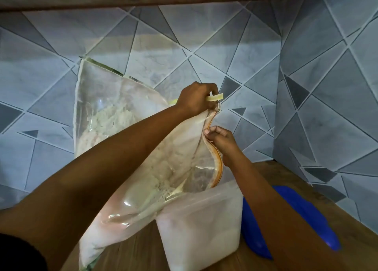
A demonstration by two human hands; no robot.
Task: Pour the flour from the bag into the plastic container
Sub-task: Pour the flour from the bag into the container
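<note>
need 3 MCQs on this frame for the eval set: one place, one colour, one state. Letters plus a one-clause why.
1. Where does the blue lid lie relative to the plastic container?
A. on top of it
B. on the countertop to its right
C. inside it

2. What colour is the zip edge of the flour bag?
A. orange
B. green
C. black

3. What state is the bag's mouth in?
A. zipped shut
B. open, over the container
C. tied in a knot

Answers:
1 B: the lid lies on the wood beside the uncovered container.
2 A: an orange band runs along the curved mouth.
3 B: the zip edges gape apart, with the left hand gripping the top corner and the right hand pinching the edge lower down.
</note>
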